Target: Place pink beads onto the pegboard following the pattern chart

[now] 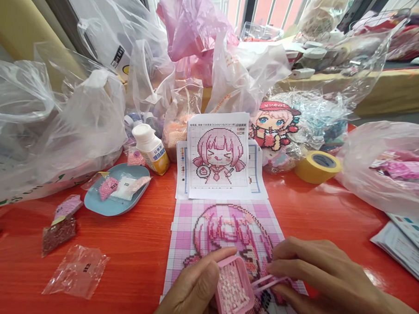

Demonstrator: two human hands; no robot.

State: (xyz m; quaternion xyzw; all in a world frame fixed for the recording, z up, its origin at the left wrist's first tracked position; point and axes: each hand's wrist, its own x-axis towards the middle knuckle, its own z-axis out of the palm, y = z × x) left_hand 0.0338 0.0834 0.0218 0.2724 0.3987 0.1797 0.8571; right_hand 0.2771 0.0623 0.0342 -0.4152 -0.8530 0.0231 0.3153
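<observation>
Beads (229, 230) traced the outline and much of the hair on the board (178, 228) just beyond the left hand (197, 287) — I judged it partly done, with bare squares left among the strands. On my feed, that hand was clamped on a pink tray (234, 288); the right hand (318, 268), beside it, pinched tweezers (268, 282). Both hid the lower board; I couldn't tell whether the tips gripped anything.

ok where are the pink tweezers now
In the head view, the pink tweezers are in the right hand, low, right of centre, their tips beside the pink bead tray, above the beaded board.
</observation>
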